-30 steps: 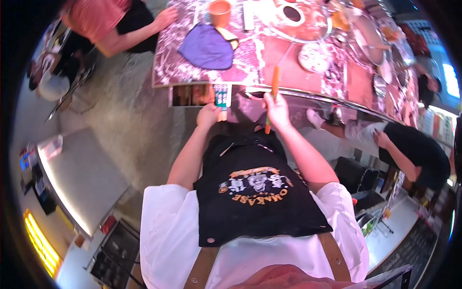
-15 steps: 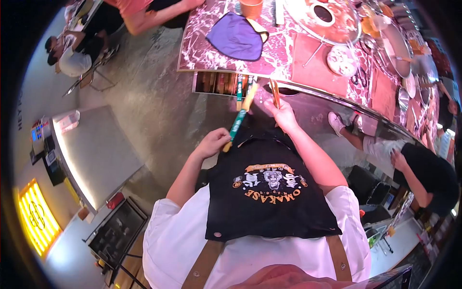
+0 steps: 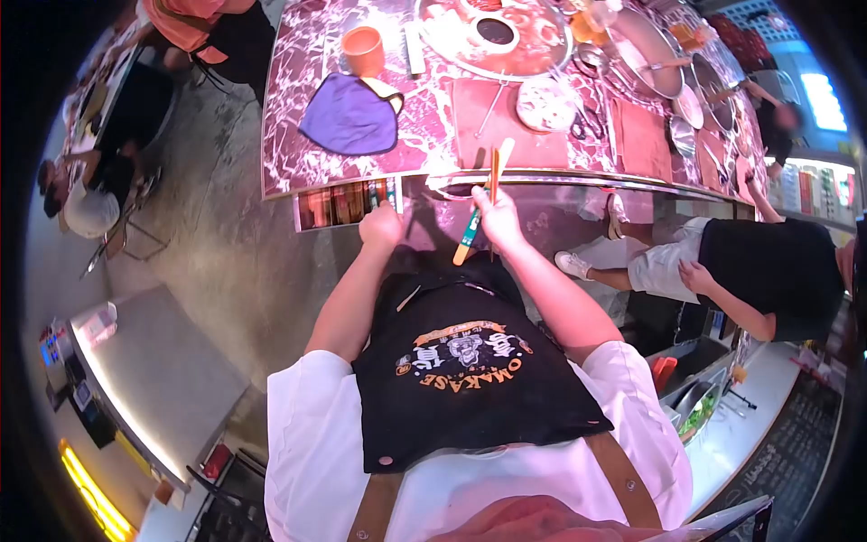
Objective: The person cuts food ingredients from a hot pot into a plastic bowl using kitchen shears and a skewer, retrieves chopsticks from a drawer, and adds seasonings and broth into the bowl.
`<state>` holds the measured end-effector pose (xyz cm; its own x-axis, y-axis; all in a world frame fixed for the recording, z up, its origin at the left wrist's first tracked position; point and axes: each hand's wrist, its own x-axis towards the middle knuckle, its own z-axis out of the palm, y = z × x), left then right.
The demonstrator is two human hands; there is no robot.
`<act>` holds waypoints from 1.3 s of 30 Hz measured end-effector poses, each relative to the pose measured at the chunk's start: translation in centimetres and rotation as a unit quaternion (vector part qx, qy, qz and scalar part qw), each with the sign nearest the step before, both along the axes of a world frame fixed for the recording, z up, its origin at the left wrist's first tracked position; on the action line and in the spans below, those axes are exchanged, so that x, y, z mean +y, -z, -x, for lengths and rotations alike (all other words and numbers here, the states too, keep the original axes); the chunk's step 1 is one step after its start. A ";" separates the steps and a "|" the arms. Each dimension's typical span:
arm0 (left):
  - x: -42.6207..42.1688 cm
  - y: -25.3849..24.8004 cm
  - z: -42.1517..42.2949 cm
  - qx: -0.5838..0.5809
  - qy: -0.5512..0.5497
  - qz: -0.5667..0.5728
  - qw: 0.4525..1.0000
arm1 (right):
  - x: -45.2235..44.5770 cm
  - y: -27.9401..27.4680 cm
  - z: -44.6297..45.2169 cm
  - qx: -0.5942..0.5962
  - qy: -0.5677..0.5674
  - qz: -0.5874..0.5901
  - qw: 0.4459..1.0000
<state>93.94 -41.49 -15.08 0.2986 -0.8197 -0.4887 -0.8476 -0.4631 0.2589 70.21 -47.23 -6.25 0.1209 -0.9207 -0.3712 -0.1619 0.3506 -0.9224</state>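
Observation:
My right hand is closed around brown chopsticks and a slim yellow packet with a green printed band. They stand nearly parallel, just off the front edge of the table. My left hand is closed at the open drawer under the tabletop, by the lower ends of green-banded packets. Its fingertips are hidden, so what it grips does not show clearly. Brown sticks lie inside the drawer.
On the marbled table are a purple cloth, an orange cup, a large round platter, a white bowl and a metal pan. A person in black stands at the right.
The green-banded packet has passed from my left hand to my right, beside the chopsticks. My left hand has moved up to the drawer. The view has shifted, with the table now further left.

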 end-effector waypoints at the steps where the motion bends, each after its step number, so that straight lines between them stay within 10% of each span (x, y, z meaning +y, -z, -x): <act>1: -0.5 -0.5 0.1 -0.003 -0.003 -0.011 1.000 | 0.3 0.4 0.3 -0.004 0.000 -0.013 1.000; 12: 3.2 0.6 -0.9 0.095 -0.075 0.020 0.992 | 0.9 1.2 -1.5 -0.054 -0.080 -0.079 0.992; 18: 12.0 -5.7 -2.6 0.497 -0.290 -0.006 0.818 | 2.1 4.1 -3.4 -0.082 -0.159 -0.135 0.975; 24: 12.2 -10.4 -0.1 0.471 -0.087 0.055 0.876 | 3.1 0.5 -6.6 -0.107 -0.220 -0.156 0.957; 27: 8.0 -8.5 -0.2 0.477 -0.190 0.053 0.857 | 2.2 -0.3 -6.4 -0.041 -0.177 -0.020 0.983; 31: 6.1 4.4 -2.1 -0.124 -0.214 0.315 0.916 | 0.3 -0.9 -3.4 -0.106 -0.084 -0.085 0.987; 34: 5.7 7.4 -3.9 0.254 -0.378 0.152 0.877 | 0.1 0.2 -1.4 -0.130 -0.039 -0.084 0.987; 39: 8.8 1.6 -5.0 0.456 -0.365 0.087 0.807 | 0.3 1.3 -1.7 -0.106 -0.050 -0.112 0.987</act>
